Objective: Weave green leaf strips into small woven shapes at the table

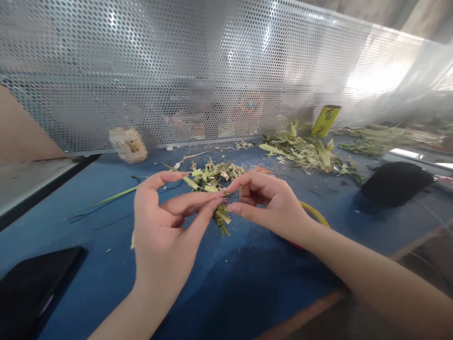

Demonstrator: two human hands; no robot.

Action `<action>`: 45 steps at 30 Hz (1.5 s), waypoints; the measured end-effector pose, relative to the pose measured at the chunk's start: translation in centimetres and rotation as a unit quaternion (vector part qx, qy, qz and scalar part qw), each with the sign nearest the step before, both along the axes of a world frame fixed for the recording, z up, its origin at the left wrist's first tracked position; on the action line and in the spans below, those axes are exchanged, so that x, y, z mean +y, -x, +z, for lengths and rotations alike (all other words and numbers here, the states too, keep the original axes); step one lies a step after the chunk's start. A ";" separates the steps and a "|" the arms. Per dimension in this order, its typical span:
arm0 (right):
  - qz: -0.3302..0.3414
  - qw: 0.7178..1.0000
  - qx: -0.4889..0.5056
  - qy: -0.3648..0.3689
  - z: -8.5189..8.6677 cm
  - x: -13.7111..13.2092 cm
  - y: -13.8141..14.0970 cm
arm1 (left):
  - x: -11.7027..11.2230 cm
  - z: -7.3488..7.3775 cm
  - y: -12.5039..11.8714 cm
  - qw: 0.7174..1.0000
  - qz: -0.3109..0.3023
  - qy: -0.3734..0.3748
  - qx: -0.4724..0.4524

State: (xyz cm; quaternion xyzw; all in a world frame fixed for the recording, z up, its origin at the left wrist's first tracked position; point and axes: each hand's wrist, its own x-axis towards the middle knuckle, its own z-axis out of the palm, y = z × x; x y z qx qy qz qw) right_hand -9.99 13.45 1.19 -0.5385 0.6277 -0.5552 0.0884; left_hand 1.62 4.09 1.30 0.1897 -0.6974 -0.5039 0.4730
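My left hand (166, 226) is closed in a pinch, thumb against a finger, with the index finger stretched out above. Close by on the right, my right hand (272, 200) has its fingertips almost touching the left ones. A thin dark strand (232, 197) runs between the two pinches; whatever else the tips hold is too small to make out. Just below the fingertips, a small bunch of cut green stems (222, 221) shows, partly covered by the hands. Behind them lies a heap of pale green plant scraps (215, 174) on the blue table (226, 283).
A black phone (38, 283) lies at the lower left. Further back stand a wrapped pale block (128, 145), a leafy pile (304, 151) and a yellow-green box (325, 121). A yellow-rimmed ring (314, 213) and a black object (396, 184) are right. Perforated metal (159, 71) closes the back.
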 end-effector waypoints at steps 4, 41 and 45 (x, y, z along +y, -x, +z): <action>0.015 1.000 0.006 0.012 -0.2 0.0 0.1 | -0.2 -0.1 0.1 1.000 -0.009 -0.005 0.005; -0.007 0.896 0.437 0.077 -0.4 0.4 1.7 | -1.0 -0.1 -0.1 0.996 -0.081 -0.025 -0.033; -0.021 0.941 0.319 0.116 -0.6 0.0 1.3 | -1.1 0.0 -0.1 0.996 -0.078 -0.034 -0.024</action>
